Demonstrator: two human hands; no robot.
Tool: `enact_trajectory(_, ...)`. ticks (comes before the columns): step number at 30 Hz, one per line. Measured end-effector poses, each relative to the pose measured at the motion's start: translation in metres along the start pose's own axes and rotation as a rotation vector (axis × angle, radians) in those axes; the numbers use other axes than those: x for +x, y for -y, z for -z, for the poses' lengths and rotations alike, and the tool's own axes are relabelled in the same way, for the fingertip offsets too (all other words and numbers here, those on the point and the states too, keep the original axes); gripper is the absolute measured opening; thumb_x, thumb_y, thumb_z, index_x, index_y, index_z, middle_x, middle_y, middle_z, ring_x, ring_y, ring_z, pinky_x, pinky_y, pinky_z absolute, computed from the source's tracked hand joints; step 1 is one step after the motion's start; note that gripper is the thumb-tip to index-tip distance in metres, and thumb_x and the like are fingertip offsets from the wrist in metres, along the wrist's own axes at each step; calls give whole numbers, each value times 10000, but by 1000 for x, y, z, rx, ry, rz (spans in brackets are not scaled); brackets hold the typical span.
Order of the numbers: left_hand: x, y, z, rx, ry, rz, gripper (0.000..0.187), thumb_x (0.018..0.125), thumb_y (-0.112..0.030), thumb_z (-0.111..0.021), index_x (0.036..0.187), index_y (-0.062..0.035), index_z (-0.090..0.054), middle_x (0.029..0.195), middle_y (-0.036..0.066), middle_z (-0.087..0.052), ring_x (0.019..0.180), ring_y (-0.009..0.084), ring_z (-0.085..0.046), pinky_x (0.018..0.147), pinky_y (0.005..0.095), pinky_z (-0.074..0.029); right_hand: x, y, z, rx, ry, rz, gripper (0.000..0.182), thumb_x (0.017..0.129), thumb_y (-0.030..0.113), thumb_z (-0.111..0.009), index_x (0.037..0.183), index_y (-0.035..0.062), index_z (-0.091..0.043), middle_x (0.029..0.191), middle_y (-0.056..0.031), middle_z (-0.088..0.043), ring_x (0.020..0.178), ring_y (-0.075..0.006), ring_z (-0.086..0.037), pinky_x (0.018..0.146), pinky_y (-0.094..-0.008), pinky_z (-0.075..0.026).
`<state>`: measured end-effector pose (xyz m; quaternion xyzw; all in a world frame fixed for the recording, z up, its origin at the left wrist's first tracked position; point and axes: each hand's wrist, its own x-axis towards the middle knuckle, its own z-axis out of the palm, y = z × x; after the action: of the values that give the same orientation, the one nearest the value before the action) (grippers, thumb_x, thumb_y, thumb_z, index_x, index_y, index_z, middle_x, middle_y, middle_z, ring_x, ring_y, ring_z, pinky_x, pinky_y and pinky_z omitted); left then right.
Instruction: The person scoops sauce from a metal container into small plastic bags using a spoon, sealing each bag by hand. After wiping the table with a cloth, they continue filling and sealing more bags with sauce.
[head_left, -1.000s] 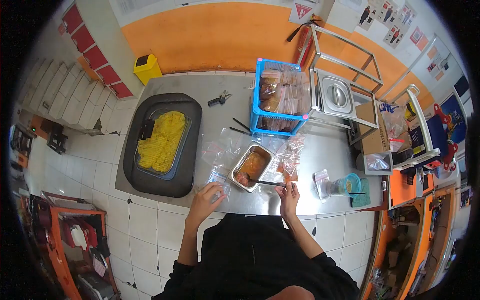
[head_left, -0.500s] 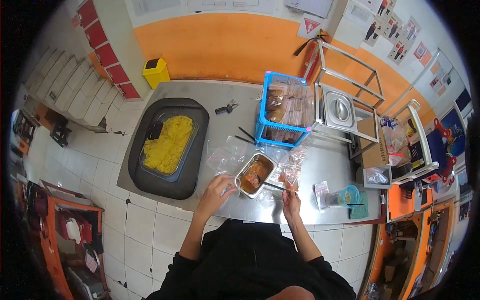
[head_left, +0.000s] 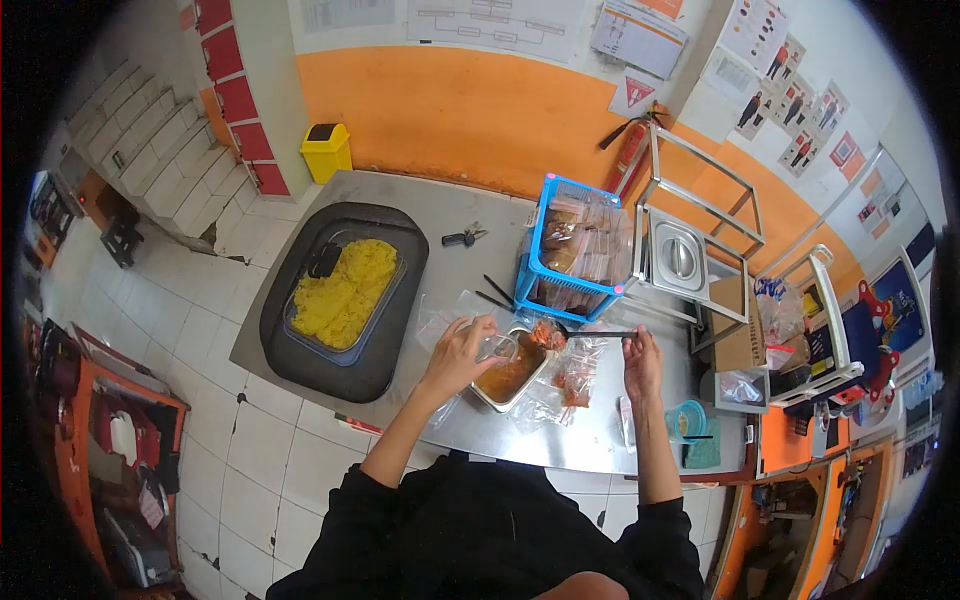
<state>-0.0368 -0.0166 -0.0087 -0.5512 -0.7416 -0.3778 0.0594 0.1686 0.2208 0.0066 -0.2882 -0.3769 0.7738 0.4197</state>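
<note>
My right hand (head_left: 643, 366) grips the dark handle of a ladle (head_left: 600, 335), which lies nearly level. Reddish, chunky food (head_left: 548, 334) fills the ladle's bowl above the far rim of a steel food pan (head_left: 490, 401). Orange-brown sauce (head_left: 505, 380) is in that pan. With my left hand (head_left: 457, 358) I pinch a small clear plastic bag (head_left: 497, 348), its mouth round and spread, over the pan's left side. The bag and the ladle's bowl are close together but apart. Right of the pan lie filled clear bags (head_left: 577, 388).
A black tray (head_left: 274, 345) with a tub of yellow food (head_left: 345, 295) stands left. Behind the pan are a blue basket (head_left: 560, 283) of packed bags, keys (head_left: 464, 238) and a metal rack (head_left: 745, 290). A turquoise cup (head_left: 687, 420) is near the right edge.
The ladle has risen out of the sauce carrying reddish food, and my right hand has moved up and right. My left hand has moved right and up with the clear bag, over the pan.
</note>
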Motion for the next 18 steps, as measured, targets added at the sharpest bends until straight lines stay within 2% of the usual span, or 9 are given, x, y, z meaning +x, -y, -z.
enact_trajectory(3,5,0,-5,-11,8,-32,613,710,-256,-743,1177,-69,-394,1016,80,-646,979,250,-609,989,431,-344,7,16,-17,-33,46,10,107,916,152,-550,885,50,-564,778,-18,-574,662,-106,-567,614,-207,-491)
enact_trajectory(10,15,-6,-7,-30,22,-27,617,717,-261,-734,1200,-99,-387,993,70,-658,962,255,-611,956,414,-350,15,29,-40,-272,215,41,145,925,165,-537,926,21,-545,782,-35,-579,627,-110,-558,573,-239,-464)
enact_trajectory(12,18,-11,-2,-15,82,-15,626,708,-264,-740,1201,-114,-386,982,67,-662,957,259,-608,948,413,-340,18,32,-49,-332,231,52,164,931,172,-528,930,9,-540,781,-46,-580,608,-112,-555,574,-244,-466)
enact_trajectory(15,19,-15,-1,-58,66,-39,632,700,-263,-746,1199,-118,-385,956,64,-667,961,257,-605,947,411,-325,23,40,-64,-444,321,126,195,941,177,-507,940,-16,-531,767,-75,-584,568,-117,-555,541,-249,-465)
enact_trajectory(17,21,-18,-2,-70,66,-38,634,696,-263,-749,1193,-117,-384,946,60,-670,962,254,-604,946,411,-321,11,52,-94,-643,370,236,182,939,152,-502,931,-28,-528,736,-92,-583,547,-127,-566,495,-251,-456)
enact_trajectory(18,22,-19,-2,-80,67,-41,635,692,-263,-752,1187,-116,-383,935,57,-672,962,251,-604,946,410,-317,9,55,-103,-726,428,282,169,934,133,-502,912,-33,-527,714,-71,-584,557,-112,-577,475,-244,-456)
